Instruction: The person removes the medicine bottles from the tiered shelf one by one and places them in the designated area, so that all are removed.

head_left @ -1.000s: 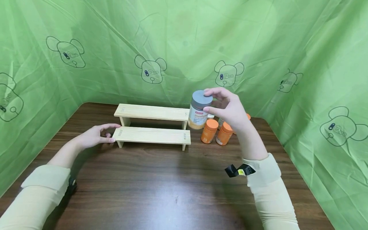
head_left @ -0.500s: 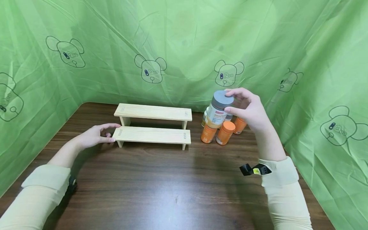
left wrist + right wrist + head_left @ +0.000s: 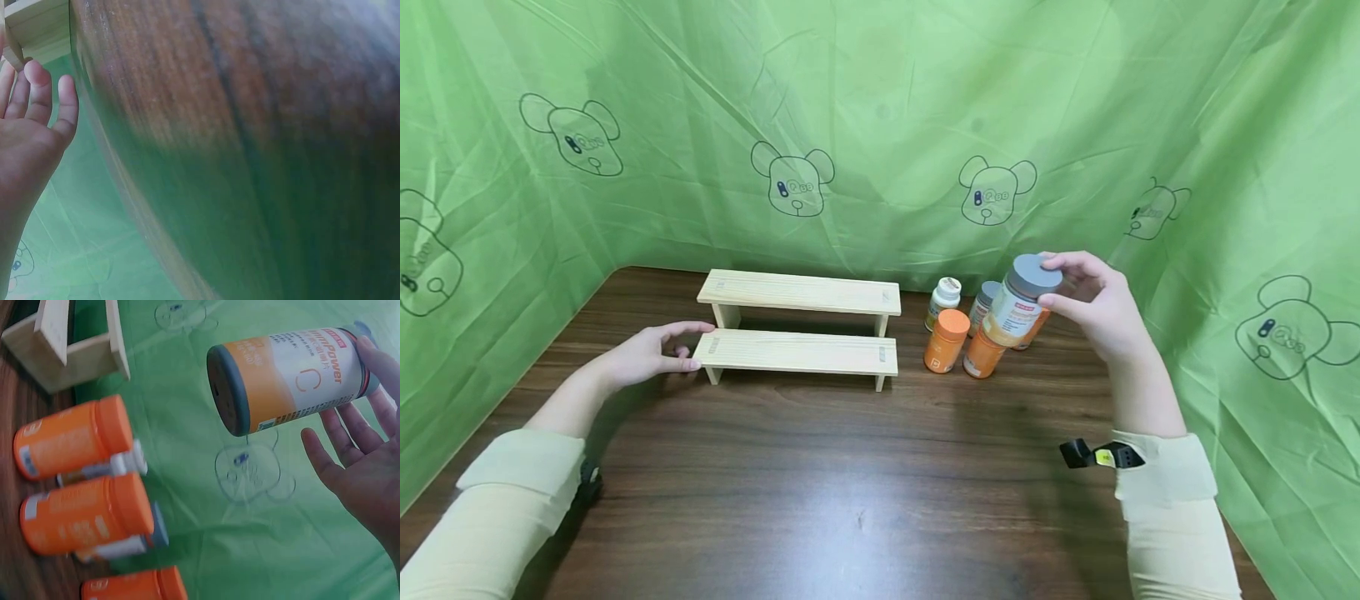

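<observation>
My right hand (image 3: 1101, 300) grips a supplement bottle (image 3: 1015, 310) by its grey lid. The bottle has a white and orange label and hangs tilted in the air. It partly covers an orange bottle (image 3: 983, 357) behind it. In the right wrist view the held bottle (image 3: 281, 378) is raised off the table, its dark base showing. My left hand (image 3: 643, 357) holds the left end of a two-step wooden shelf (image 3: 797, 352) between thumb and fingers. The left wrist view catches only a corner of the shelf (image 3: 44, 28) at those fingers.
Right of the shelf stand another orange bottle (image 3: 946, 343), a white-capped bottle (image 3: 943, 302) and a smaller grey-capped bottle (image 3: 981, 307). A third orange bottle (image 3: 134, 586) is mostly hidden in the head view. Green cloth (image 3: 880, 125) surrounds the dark wooden table (image 3: 820, 483).
My right hand has carried the grey-lidded bottle rightward, from beside the shelf's right end to over the bottle group, and lowered it slightly. The left hand and shelf stay put.
</observation>
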Demonstrator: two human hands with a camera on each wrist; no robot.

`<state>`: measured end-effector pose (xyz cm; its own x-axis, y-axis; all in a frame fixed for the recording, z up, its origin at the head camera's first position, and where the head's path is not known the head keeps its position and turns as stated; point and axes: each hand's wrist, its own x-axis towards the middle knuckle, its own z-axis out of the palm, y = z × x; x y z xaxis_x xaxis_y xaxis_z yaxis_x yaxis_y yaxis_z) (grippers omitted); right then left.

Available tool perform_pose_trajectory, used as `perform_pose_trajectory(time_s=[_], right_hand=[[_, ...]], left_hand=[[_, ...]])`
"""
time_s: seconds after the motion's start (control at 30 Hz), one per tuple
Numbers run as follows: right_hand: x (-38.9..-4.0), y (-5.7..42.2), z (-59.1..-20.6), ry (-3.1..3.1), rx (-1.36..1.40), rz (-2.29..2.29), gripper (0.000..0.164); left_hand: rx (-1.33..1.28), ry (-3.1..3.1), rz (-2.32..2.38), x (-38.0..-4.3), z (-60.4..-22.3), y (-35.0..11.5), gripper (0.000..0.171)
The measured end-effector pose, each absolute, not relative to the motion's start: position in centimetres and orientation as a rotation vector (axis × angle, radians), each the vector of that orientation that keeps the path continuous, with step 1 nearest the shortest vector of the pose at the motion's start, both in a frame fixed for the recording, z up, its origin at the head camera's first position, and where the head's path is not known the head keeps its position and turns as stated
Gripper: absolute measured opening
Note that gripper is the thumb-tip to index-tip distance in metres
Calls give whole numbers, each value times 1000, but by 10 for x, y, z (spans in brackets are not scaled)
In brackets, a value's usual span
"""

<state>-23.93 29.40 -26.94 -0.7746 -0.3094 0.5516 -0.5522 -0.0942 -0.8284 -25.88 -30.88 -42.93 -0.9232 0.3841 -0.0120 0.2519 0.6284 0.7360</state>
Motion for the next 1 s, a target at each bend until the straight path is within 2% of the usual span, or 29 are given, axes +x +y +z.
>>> perform_pose_trajectory(time_s=[0.53,1.0], right_hand=[[-244,344,-312,-2115,695,1954,39],[-256,370,-360,-2170,493,1951,41]], left_hand=[[492,2659,1191,-259,-428,-309,65],[515,2665,1191,-258,-429,-309,64]])
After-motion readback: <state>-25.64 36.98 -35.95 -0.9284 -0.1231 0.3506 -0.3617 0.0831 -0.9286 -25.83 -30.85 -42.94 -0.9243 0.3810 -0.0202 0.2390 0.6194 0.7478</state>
